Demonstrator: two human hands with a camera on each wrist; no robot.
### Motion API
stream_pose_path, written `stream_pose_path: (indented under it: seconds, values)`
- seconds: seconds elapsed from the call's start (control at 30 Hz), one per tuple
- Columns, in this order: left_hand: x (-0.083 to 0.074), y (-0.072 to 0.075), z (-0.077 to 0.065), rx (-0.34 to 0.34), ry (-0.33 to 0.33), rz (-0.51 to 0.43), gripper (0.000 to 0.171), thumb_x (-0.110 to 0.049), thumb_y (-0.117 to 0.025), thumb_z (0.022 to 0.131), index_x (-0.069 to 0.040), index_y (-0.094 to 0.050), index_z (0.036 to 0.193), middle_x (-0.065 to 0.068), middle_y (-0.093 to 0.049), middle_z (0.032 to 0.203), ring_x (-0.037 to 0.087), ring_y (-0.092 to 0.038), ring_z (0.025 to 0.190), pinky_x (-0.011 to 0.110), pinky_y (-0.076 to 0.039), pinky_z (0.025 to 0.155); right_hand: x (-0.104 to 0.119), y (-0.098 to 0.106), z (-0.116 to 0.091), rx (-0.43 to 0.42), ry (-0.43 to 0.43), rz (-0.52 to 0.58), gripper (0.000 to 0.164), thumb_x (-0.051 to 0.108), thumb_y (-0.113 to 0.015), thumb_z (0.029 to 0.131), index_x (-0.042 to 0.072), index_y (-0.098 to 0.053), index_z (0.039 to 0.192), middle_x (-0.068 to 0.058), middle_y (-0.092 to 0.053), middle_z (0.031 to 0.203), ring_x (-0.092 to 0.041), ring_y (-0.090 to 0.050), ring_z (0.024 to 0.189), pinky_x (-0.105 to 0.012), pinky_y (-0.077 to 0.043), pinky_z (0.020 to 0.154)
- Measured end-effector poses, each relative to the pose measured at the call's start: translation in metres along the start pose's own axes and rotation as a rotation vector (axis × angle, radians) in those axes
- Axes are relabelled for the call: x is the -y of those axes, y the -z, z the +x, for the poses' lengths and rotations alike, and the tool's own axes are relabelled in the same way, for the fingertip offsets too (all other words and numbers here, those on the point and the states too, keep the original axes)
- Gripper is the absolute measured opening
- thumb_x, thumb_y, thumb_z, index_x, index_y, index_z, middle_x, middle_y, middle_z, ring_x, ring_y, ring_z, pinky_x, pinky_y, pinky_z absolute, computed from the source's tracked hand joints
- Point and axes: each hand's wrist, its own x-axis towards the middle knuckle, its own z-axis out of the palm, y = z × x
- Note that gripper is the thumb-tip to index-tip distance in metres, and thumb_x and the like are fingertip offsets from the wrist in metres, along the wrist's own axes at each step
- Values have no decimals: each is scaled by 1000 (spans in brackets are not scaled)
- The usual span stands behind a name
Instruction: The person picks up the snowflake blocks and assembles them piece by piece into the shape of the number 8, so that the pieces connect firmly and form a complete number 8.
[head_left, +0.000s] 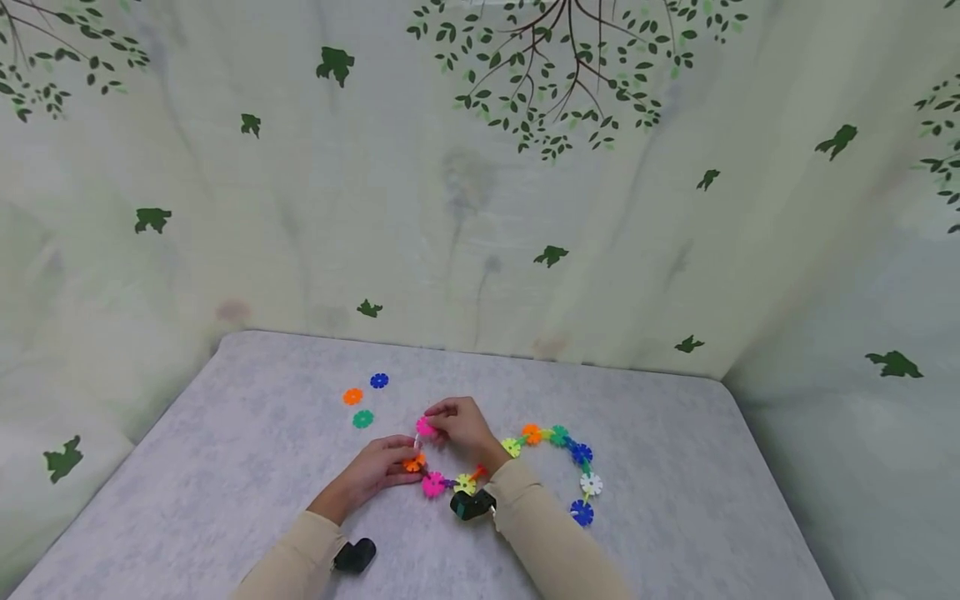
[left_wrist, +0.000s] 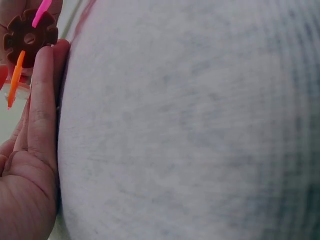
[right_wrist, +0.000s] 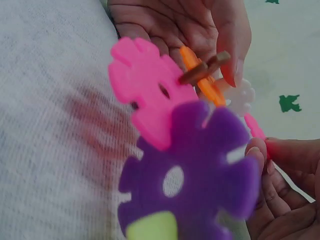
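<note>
My left hand [head_left: 375,467] grips the end of a chain of slotted plastic flower discs, by its orange disc [head_left: 414,463] and a white disc [right_wrist: 241,97]. Between the thumb and fingers of my right hand [head_left: 463,429] is a pink disc [head_left: 425,427], which meets the white one. Along the chain come a brown disc [left_wrist: 30,37], a second pink disc [head_left: 433,485], a purple disc [right_wrist: 190,175] and a yellow disc [head_left: 465,484]. The right wrist hides part of it. Past that wrist, the chain curves on through a green disc [head_left: 559,436] to a blue disc [head_left: 582,512].
Three loose discs lie beyond the left hand: orange [head_left: 352,397], blue [head_left: 379,381] and green [head_left: 363,419]. They rest on a table [head_left: 660,467] with a pale cloth. A curtain [head_left: 480,208] printed with leaves hangs behind it. Each wrist wears a black camera [head_left: 355,556].
</note>
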Motion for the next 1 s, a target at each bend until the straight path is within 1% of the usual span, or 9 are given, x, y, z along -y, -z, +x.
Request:
stream_pose_path:
  seconds: [0.17, 0.33, 0.43, 0.5, 0.63, 0.73, 0.87, 0.93, 1.0]
  values:
    - [0, 2, 0, 24, -8, -1, 47, -12, -51, 99, 14, -35, 135, 10, -65, 100, 20, -68, 90, 38, -55, 85, -2, -3, 0, -3, -25, 27, 12, 3, -63, 91, -1, -72, 97, -4, -66, 75, -13, -56, 58, -24, -53, 57]
    - [0, 2, 1, 26, -8, -19, 50, -12, -53, 98, 15, -34, 136, 9, -66, 99, 20, -68, 89, 37, -55, 85, -2, -4, -1, -25, -37, 42, 11, 4, -63, 91, 1, -73, 96, -2, -64, 74, -12, -55, 58, -23, -52, 56]
    - [0, 2, 1, 20, -2, -24, 52, -12, -54, 98, 14, -33, 138, 8, -66, 100, 19, -68, 89, 37, -55, 85, -1, -4, -3, -17, -25, 45, 12, 4, -63, 91, 0, -73, 97, -2, -64, 73, -12, -55, 58, -22, -51, 55]
    - [0, 1, 2, 16, -2, -21, 54, -12, -56, 98, 14, -33, 139, 9, -67, 101, 19, -68, 90, 37, -55, 86, 1, -4, -4, 9, -21, 61, 14, 4, -63, 91, -2, -72, 100, -4, -65, 73, -12, -55, 58, -22, -50, 55]
    - [0, 0, 2, -7, -11, -8, 58, -15, -59, 97, 14, -34, 139, 12, -66, 108, 19, -67, 94, 38, -54, 86, 3, -3, -4, 45, -16, 98, 17, 2, -63, 91, -5, -70, 106, -9, -67, 73, -13, -56, 57, -23, -51, 54]
    - [0, -1, 3, -28, -27, 16, 57, -18, -60, 96, 15, -38, 137, 13, -65, 111, 20, -67, 94, 39, -55, 86, 3, -4, -5, 25, -23, 104, 16, 1, -64, 90, -5, -69, 103, -9, -67, 73, -13, -57, 56, -24, -52, 54]
    - [2, -6, 4, -76, -61, 72, 50, -20, -59, 97, 15, -48, 130, 11, -66, 102, 19, -68, 87, 37, -57, 81, 3, -7, -6, -23, -55, 97, 11, 3, -66, 89, -3, -71, 96, -6, -67, 71, -12, -57, 56, -24, -53, 55]
    - [3, -8, 4, -98, -79, 101, 45, -18, -59, 97, 14, -51, 127, 9, -66, 96, 20, -68, 83, 36, -57, 78, 3, -8, -7, -35, -79, 97, 10, 2, -65, 89, -1, -73, 95, -6, -67, 72, -12, -58, 57, -24, -54, 56]
    - [4, -10, 4, -106, -96, 119, 41, -16, -57, 98, 14, -53, 124, 8, -66, 92, 20, -69, 81, 35, -58, 77, 3, -10, -8, -43, -100, 102, 11, 1, -64, 89, 0, -74, 95, -6, -68, 75, -12, -58, 58, -24, -54, 57]
